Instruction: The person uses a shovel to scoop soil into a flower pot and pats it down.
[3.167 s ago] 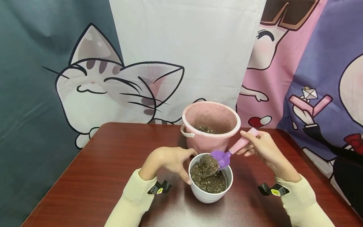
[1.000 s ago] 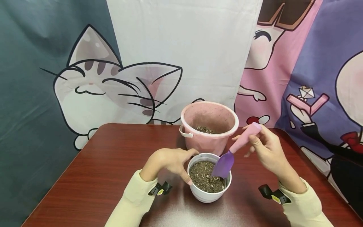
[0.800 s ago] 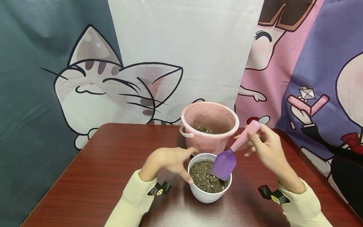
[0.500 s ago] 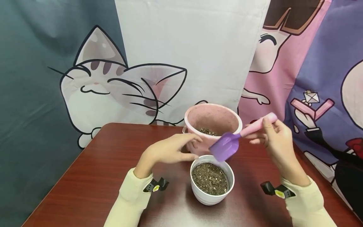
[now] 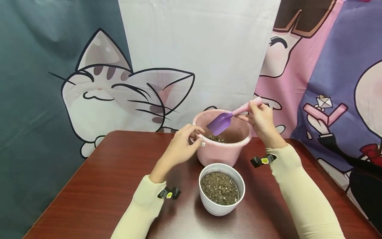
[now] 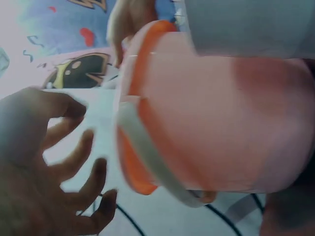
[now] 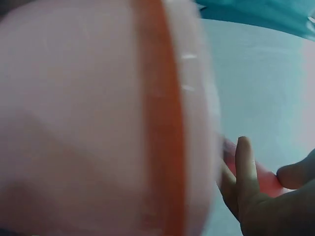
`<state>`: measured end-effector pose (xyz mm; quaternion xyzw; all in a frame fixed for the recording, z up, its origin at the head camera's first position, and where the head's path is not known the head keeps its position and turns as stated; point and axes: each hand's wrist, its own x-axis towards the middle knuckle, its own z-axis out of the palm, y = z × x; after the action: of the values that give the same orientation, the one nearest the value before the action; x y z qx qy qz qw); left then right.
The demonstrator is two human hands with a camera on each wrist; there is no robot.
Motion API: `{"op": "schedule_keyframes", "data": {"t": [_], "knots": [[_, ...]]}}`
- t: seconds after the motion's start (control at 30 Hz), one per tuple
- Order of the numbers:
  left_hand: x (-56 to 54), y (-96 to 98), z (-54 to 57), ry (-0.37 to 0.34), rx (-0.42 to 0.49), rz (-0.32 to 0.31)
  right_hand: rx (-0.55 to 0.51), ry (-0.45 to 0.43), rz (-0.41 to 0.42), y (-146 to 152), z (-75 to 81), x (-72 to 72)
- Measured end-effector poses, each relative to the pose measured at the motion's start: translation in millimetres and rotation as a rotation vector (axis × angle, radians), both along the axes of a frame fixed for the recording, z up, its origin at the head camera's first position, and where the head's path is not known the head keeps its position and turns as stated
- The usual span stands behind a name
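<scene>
My right hand [image 5: 262, 120] holds a small trowel by its pink handle [image 5: 246, 107]. The trowel's purple blade [image 5: 220, 123] is over the mouth of the pink bucket [image 5: 218, 154], with dark soil [image 5: 217, 138] low inside. At the bucket's left rim is my left hand [image 5: 182, 144], its fingers spread and loosely bent. In the left wrist view those fingers [image 6: 74, 157] show a gap to the bucket's rim and white handle [image 6: 157, 162]. A white pot [image 5: 219, 209] filled with soil stands in front of the bucket, touched by neither hand.
The reddish-brown wooden table [image 5: 119, 186] carries the bucket near its far edge and the pot closer to me. Behind it hangs a cloth backdrop [image 5: 191, 36] printed with a cartoon cat and figures. Black cameras are strapped to both wrists.
The trowel tipped its soil into the pot, then moved up and back over the bucket. My left hand let go of the pot's rim and moved to the bucket's left rim.
</scene>
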<state>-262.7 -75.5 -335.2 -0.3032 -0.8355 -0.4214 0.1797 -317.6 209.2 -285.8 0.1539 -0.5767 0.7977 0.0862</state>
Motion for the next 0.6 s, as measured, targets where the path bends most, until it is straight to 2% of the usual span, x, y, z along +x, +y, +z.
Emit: {"op": "schedule_keyframes", "data": {"t": [0.17, 0.27, 0.33, 0.43, 0.6], "knots": [[-6.8, 6.0, -11.4, -0.051, 0.108, 0.197, 0.157, -0.12, -0.062, -17, -1.7, -15.0], [-9.5, 7.1, -15.1, -0.094, 0.148, 0.259, 0.192, -0.199, -0.095, -24, -2.5, -22.1], [-10.8, 7.7, -17.2, -0.13, 0.148, 0.269, 0.241, -0.222, -0.118, -28, -3.9, -26.9], [-12.4, 9.3, -20.1, -0.177, 0.14, 0.249, 0.379, -0.221, -0.164, -32, -7.7, -34.9], [-14.3, 12.7, -22.3, -0.191, 0.14, 0.233, 0.638, -0.199, -0.194, -35, -15.6, -45.9]]}}
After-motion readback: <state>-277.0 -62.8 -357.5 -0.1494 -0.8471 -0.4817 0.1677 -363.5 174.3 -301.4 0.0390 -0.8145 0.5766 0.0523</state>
